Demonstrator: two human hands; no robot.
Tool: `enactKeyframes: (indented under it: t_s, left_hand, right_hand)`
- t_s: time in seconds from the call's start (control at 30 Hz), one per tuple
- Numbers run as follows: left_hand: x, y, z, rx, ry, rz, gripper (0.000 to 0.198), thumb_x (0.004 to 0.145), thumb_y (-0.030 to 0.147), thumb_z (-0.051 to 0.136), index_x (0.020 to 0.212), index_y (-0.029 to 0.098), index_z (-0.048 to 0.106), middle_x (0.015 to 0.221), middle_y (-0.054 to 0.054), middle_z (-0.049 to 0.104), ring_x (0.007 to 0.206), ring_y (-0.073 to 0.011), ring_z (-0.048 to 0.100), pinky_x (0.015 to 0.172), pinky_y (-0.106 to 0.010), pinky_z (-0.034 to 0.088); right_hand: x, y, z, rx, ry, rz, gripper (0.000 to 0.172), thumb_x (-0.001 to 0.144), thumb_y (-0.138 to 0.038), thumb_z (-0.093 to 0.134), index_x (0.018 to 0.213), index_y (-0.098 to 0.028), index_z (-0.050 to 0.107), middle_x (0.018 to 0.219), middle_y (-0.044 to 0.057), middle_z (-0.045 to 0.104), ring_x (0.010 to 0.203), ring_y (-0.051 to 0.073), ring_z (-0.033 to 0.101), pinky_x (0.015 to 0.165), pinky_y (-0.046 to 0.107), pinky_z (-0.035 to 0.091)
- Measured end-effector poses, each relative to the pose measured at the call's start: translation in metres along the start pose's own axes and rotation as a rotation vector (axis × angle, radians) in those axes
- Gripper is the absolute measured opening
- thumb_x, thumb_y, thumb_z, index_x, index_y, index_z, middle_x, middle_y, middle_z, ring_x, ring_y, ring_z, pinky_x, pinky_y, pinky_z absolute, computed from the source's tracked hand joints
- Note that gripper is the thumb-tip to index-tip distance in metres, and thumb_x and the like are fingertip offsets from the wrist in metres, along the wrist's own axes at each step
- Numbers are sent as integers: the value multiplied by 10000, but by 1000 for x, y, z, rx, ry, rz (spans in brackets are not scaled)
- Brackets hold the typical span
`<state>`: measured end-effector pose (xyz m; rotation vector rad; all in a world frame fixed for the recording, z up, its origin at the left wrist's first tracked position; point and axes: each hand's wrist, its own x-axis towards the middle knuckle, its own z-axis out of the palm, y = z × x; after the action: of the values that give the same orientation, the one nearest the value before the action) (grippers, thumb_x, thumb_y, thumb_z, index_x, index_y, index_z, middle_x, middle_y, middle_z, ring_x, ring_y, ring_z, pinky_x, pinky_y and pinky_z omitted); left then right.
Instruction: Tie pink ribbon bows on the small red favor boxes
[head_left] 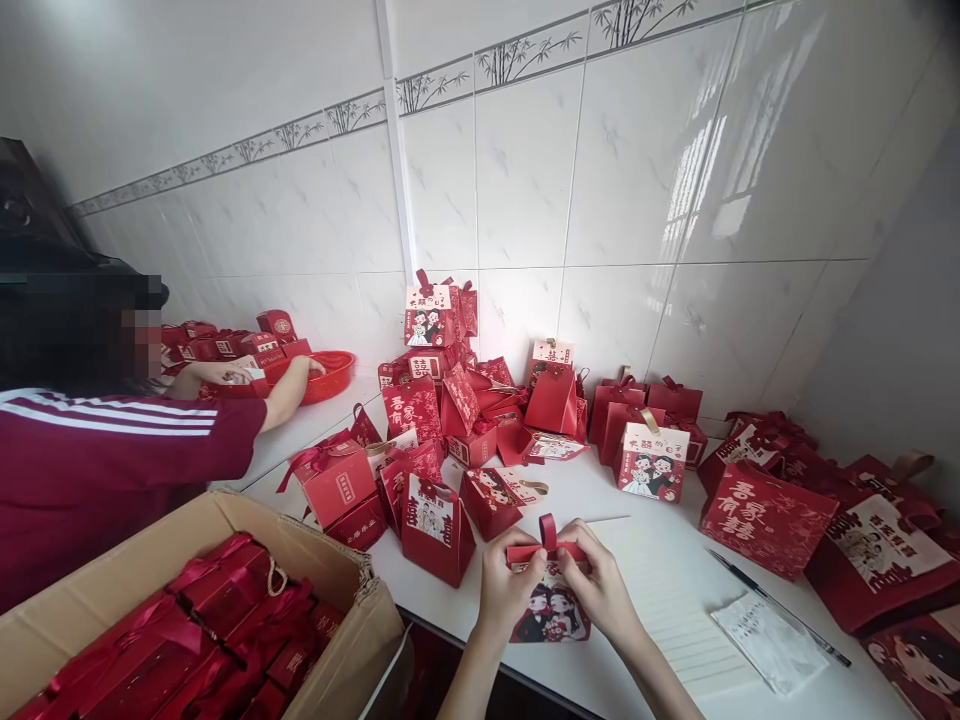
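A small red gift box (551, 612) printed with a cartoon couple stands at the near edge of the white table (645, 520). My left hand (504, 585) and my right hand (601, 585) are both closed on its top, pinching the red ribbon (548, 540) that loops up between them. Many similar red gift boxes (431, 400) and bags are piled on the table beyond my hands, against the tiled wall.
A cardboard carton (225, 620) full of red ribboned boxes sits at lower left. A person in a maroon striped shirt (112, 450) reaches into a red basin (322, 375) at left. A pen (776, 605), a folded paper (769, 640) and a lined sheet (682, 620) lie right of my hands.
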<state>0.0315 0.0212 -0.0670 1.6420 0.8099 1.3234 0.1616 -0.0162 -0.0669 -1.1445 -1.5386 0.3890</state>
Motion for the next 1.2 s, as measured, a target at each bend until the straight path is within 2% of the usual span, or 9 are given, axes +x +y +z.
enactKeyframes:
  t_s: [0.3,0.77,0.97,1.07,1.2]
  left_hand:
    - [1,-2,1,17,16,25,191,717,290,565,610,132,558,604,-34,582,589,-142,541,558,-239,437]
    - [1,-6,3,0,47,-34,135,684,238,564,600,133,554,594,-31,580,577,-140,533,558,-239,435]
    - [-2,-7,1,59,29,-22,208,734,318,560,628,140,555,614,-31,581,600,-148,549,584,-251,451]
    - [-14,-18,-6,118,-8,-36,224,779,358,535,737,143,577,697,-42,611,667,-166,577,640,-273,474]
    - [-38,-39,-20,134,-100,-121,372,804,376,521,1102,153,531,1052,-106,618,970,-224,587,861,-349,469]
  right_hand:
    - [0,3,-1,16,-29,30,224,884,-276,411,688,-185,472,693,8,473,636,144,469,583,246,378]
    - [-2,2,-1,12,-59,95,233,889,-294,390,702,-179,468,706,5,461,634,137,449,581,241,364]
    - [-5,6,-2,8,-78,86,252,909,-331,384,744,-176,495,742,18,490,682,147,493,621,247,401]
    - [-9,7,-4,-18,-102,77,227,912,-357,398,875,-179,532,836,38,543,772,162,536,693,262,431]
    - [-11,3,-14,-74,-124,92,251,905,-390,408,955,-183,541,890,51,580,822,176,565,727,271,454]
